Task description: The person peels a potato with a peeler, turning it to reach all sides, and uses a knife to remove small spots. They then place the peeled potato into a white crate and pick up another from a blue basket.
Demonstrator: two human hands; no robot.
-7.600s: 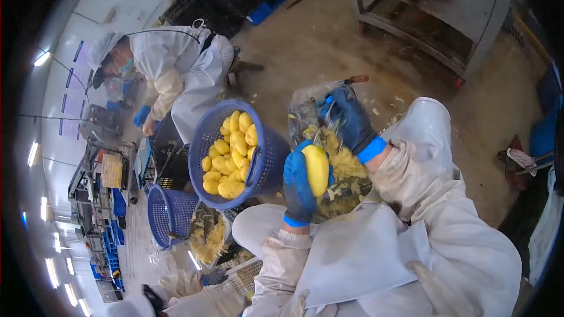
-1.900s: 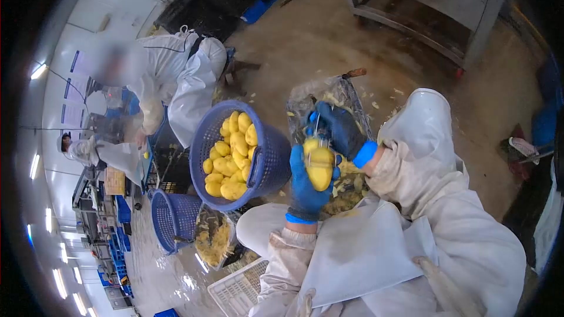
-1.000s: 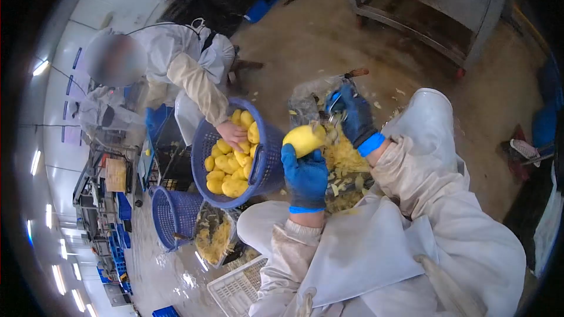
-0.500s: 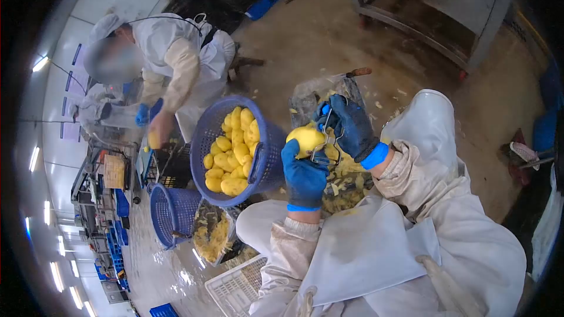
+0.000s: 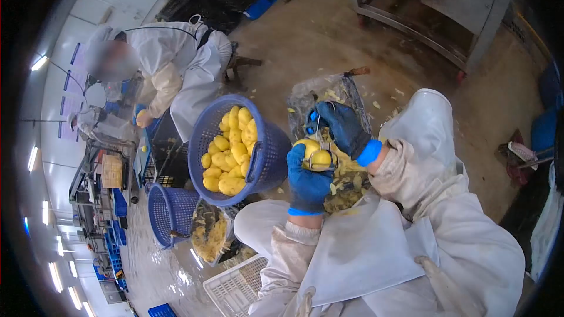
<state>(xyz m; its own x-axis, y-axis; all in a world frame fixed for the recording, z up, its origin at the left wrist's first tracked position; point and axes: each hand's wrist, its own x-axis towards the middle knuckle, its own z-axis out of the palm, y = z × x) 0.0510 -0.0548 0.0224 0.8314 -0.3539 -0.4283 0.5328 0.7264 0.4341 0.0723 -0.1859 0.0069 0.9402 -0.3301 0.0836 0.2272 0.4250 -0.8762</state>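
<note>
My left hand (image 5: 308, 186), in a blue glove, is closed around a yellow peeled potato (image 5: 304, 143). A metal peeler (image 5: 322, 168) lies across the potato's near side, its frame touching the surface. My right hand (image 5: 345, 128), in a darker blue glove, grips the peeler's handle, which the fingers mostly hide. Below both hands, pale peelings (image 5: 351, 170) fill a container lined with dark plastic (image 5: 302, 98). Just left of my hands, a blue-purple basket (image 5: 273, 155) holds many yellow potatoes (image 5: 232, 185).
A second purple basket (image 5: 161, 211) and a container of peelings (image 5: 210, 238) stand at lower left, near a white crate (image 5: 235, 287). Another person (image 5: 164, 58) bends over a dark crate (image 5: 167, 141). A metal stand (image 5: 423, 35) is at upper right on the wet floor.
My right hand has shifted slightly left and down, bringing the peeler across the potato. The potato has turned in my left hand. The other person's hand has moved up and left.
</note>
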